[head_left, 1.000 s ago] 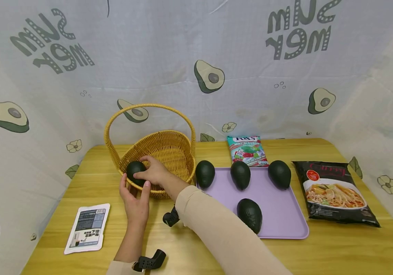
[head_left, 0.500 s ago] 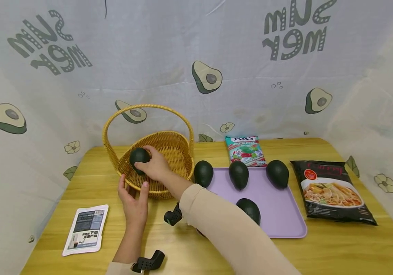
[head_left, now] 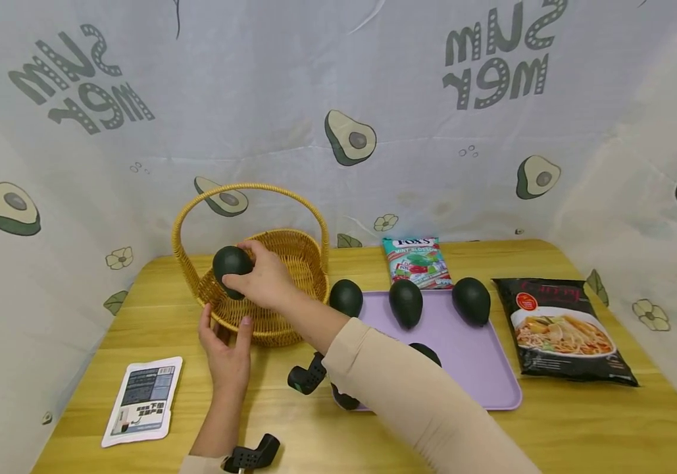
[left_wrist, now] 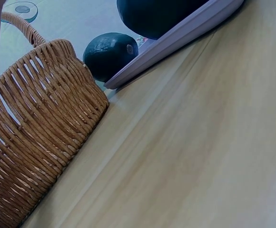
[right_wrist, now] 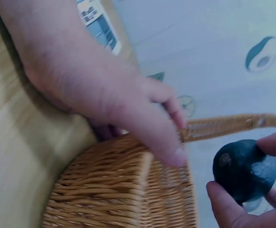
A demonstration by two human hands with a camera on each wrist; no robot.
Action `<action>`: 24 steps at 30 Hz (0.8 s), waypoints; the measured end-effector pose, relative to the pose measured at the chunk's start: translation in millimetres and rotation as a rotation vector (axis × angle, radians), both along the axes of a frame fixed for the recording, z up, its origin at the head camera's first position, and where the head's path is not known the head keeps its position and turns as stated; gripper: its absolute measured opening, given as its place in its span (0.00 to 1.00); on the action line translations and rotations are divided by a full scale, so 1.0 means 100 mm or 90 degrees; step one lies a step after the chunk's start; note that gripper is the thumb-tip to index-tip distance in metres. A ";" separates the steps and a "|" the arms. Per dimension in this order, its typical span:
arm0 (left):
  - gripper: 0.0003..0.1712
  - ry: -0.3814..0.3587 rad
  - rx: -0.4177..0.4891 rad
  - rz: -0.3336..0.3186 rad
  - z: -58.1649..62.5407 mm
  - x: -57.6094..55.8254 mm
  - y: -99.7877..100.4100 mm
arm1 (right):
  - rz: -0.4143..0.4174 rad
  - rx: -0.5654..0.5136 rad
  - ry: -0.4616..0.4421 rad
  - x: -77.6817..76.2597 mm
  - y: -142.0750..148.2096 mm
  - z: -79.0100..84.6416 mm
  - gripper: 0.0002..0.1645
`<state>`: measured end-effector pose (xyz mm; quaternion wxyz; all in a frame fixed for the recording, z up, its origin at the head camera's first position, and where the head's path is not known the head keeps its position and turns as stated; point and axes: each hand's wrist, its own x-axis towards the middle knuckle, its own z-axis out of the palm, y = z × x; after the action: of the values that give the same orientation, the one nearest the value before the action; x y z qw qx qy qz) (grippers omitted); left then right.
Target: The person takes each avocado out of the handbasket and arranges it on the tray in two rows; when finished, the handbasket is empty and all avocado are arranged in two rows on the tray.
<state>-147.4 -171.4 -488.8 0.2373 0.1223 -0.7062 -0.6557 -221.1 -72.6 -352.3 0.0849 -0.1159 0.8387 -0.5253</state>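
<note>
Between the thumb and fingers of my right hand (head_left: 267, 276) is a dark green avocado (head_left: 231, 266), held up over the basket's left side. The yellow wicker basket (head_left: 275, 334), with a tall arched handle, stands at left of centre; no other avocado shows inside it. My left hand (head_left: 228, 359) grips its front left edge, and in the right wrist view the thumb of that left hand (right_wrist: 114, 102) lies over the rim. Several more avocados (head_left: 406, 303) lie on or at the edge of a light purple tray (head_left: 474, 368); my right sleeve partly covers two of them.
A white pouch (head_left: 143, 400) lies at the left of the wooden table. Behind the tray is a mint candy bag (head_left: 417, 263), and a black noodle packet (head_left: 566, 332) lies to its right. A patterned cloth (head_left: 291, 85) hangs behind the table.
My right hand has lifted the avocado up from the basket's front left part, and it now hangs higher. My left hand stays at the rim. The whole view has shifted slightly.
</note>
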 end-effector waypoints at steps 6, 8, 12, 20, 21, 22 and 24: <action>0.46 0.002 0.000 0.003 -0.01 0.01 -0.01 | 0.037 -0.005 0.009 0.10 0.13 0.23 0.40; 0.46 0.003 0.004 0.001 -0.01 0.01 -0.02 | 0.049 -0.011 0.008 0.13 0.19 0.31 0.41; 0.46 0.006 0.013 -0.002 -0.01 0.01 -0.02 | 0.058 -0.002 0.010 0.22 0.32 0.46 0.40; 0.46 0.007 0.011 0.002 0.00 0.01 0.00 | 0.095 -0.006 0.013 0.35 0.69 0.60 0.39; 0.46 0.007 0.013 0.002 0.00 0.00 0.00 | 0.101 -0.009 0.015 0.37 0.75 0.60 0.39; 0.46 0.006 0.014 0.001 0.00 0.00 0.00 | 0.105 -0.014 0.016 0.38 0.81 0.60 0.39; 0.46 0.004 0.017 -0.002 0.00 0.01 0.01 | 0.110 -0.017 0.015 0.42 0.93 0.60 0.39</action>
<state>-146.8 -170.6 -488.7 0.2371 0.1219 -0.6969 -0.6658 -179.5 20.3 -292.5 0.1181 -0.1951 0.8194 -0.5259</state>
